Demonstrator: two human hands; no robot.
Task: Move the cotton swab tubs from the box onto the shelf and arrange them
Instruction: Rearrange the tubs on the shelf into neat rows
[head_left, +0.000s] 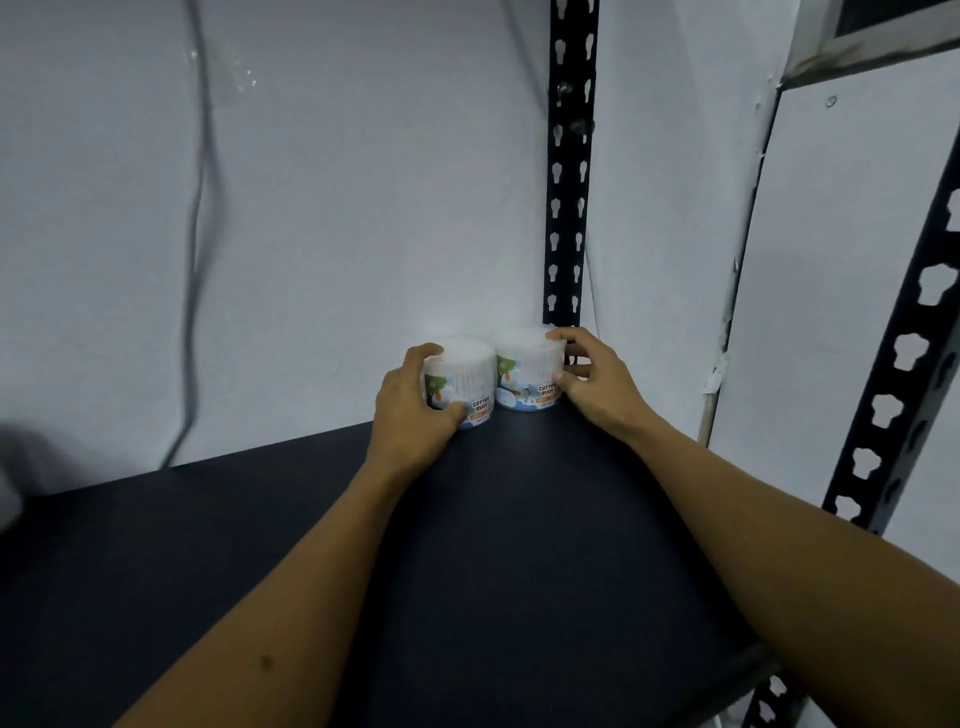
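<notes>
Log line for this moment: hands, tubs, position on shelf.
left hand: grips left tub | right hand: grips right tub | tubs: upright, side by side | place: shelf back right corner

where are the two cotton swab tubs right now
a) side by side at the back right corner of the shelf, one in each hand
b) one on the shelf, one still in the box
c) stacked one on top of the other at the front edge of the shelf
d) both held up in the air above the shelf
a: the left tub and the right tub stand side by side on the dark shelf by the rear upright, gripped by the left hand and the right hand.
</notes>
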